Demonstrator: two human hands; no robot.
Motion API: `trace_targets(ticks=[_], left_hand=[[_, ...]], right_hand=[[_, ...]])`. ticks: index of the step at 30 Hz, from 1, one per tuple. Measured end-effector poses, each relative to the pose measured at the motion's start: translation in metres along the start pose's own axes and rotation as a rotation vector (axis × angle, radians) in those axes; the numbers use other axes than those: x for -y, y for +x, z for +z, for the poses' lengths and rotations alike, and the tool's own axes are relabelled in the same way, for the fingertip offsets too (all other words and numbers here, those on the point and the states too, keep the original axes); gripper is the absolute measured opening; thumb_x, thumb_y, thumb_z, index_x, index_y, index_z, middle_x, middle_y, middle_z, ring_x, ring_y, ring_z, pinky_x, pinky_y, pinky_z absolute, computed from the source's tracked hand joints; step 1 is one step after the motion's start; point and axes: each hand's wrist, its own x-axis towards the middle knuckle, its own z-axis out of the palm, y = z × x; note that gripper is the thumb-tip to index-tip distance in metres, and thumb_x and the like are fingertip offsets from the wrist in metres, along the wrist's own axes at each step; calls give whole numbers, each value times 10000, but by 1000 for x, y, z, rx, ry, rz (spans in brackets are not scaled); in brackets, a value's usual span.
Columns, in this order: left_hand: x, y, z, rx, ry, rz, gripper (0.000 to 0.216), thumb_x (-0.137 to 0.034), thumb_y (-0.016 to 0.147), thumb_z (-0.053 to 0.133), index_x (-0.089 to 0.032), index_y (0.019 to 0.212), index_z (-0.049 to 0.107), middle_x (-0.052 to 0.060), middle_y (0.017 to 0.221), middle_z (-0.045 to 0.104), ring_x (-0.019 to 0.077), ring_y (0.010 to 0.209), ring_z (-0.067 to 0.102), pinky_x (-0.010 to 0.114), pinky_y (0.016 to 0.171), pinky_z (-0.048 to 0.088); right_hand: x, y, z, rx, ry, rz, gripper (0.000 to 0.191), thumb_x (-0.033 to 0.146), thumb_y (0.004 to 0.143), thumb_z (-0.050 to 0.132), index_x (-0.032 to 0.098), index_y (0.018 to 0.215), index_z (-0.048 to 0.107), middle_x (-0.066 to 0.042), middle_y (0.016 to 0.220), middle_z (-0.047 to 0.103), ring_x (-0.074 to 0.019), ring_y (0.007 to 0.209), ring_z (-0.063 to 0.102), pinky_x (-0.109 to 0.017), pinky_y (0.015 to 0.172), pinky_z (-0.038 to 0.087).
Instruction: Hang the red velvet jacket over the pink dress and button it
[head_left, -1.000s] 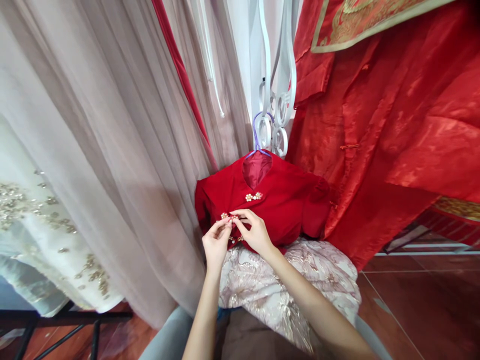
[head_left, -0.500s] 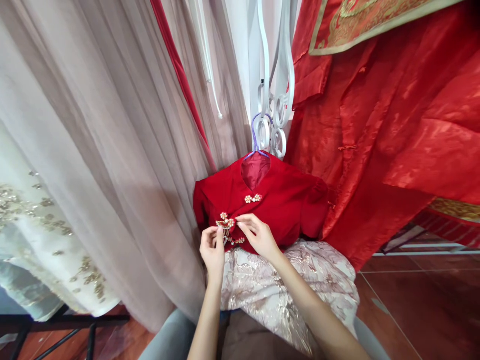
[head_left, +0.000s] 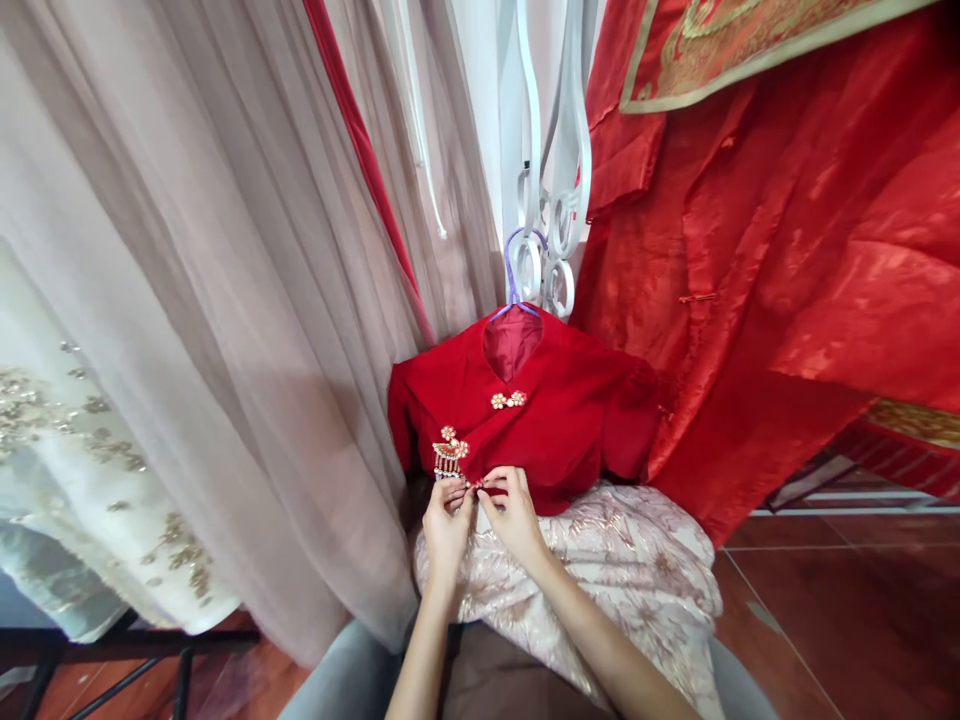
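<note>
A red velvet short-sleeved top (head_left: 559, 420) hangs on a purple hanger (head_left: 510, 262) in front of me. My left hand (head_left: 448, 525) and my right hand (head_left: 516, 510) meet at its lower front edge, fingers pinched on the lowest jewelled clasp (head_left: 475, 484), mostly covered by the fingertips. Just above my left hand lies a gold-and-pearl clasp with a beaded tassel (head_left: 450, 452). A flower clasp (head_left: 508, 400) joins the top below its neckline. Under the top, a pale brocade skirt (head_left: 615, 560) spreads over my lap.
The hanger hooks onto a white scrolled metal stand (head_left: 561, 225). Pale sheer cloth (head_left: 225, 300) hangs at the left, beside a beaded white garment (head_left: 112, 500). Red satin garments (head_left: 750, 260) drape at the right. Below them is a tiled floor (head_left: 840, 600).
Both hands have moved down from the tasselled clasp to the lowest clasp. The tasselled clasp is now uncovered, its beads hanging straight.
</note>
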Motion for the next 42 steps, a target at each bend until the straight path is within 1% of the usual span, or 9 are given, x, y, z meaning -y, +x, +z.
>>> trace_targets(ticks=[8,11,15,19,23,28,32,36,42], left_hand=[[4,-1,2,-41,-11,-2,173,-273,687,636,-179,824,588,35,798,654,157,713,643,288,716,537],[1,0,2,-25,-57,4,170,-291,694,639,-174,811,602,38,800,660,154,710,642,284,707,537],[-1,1,0,23,-112,-36,188,-323,694,646,-158,784,629,53,774,679,159,698,649,285,695,538],[-1,2,-3,29,-134,-85,206,-307,657,673,-145,783,651,63,772,696,166,699,657,286,695,537],[-3,2,-4,45,-136,-112,220,-311,652,687,-140,790,665,66,760,703,168,687,660,285,681,538],[-5,1,-3,73,-160,-111,227,-336,659,693,-140,771,674,80,784,714,178,726,670,301,731,539],[-3,3,-5,26,-159,-113,236,-344,666,693,-141,786,672,74,779,710,174,716,666,297,712,537],[-1,6,-7,-5,-187,-126,242,-324,654,701,-138,809,683,75,795,716,179,747,669,306,747,531],[-2,5,-9,32,-191,-160,262,-323,648,709,-135,831,701,80,821,724,180,757,668,308,765,523]], right_hand=[[0,5,-2,75,-100,-19,88,233,868,531,211,937,581,-42,920,595,-153,794,637,-238,594,532],[0,6,-3,113,-149,-56,138,230,883,508,218,950,629,-47,927,593,-154,797,636,-250,632,538],[1,6,-2,97,-144,-63,186,215,873,518,218,1032,615,-58,962,580,-164,845,625,-270,685,555],[3,6,3,82,-127,-48,103,205,859,535,200,943,595,-60,962,549,-151,788,619,-294,722,559],[5,7,5,77,-138,-49,69,202,875,499,204,871,568,-48,922,552,-134,695,601,-282,658,543],[6,9,4,71,-153,-63,84,193,873,476,193,871,560,-56,903,576,-140,695,598,-273,631,518],[7,8,-3,77,-157,-49,89,192,846,497,185,878,581,-46,866,579,-133,673,588,-238,559,488],[7,4,-13,161,-170,-47,187,187,841,503,198,963,645,-31,856,543,-113,633,557,-212,521,467],[9,10,-16,294,-247,-105,326,131,848,495,251,1086,682,-10,814,482,-112,647,532,-231,616,492]])
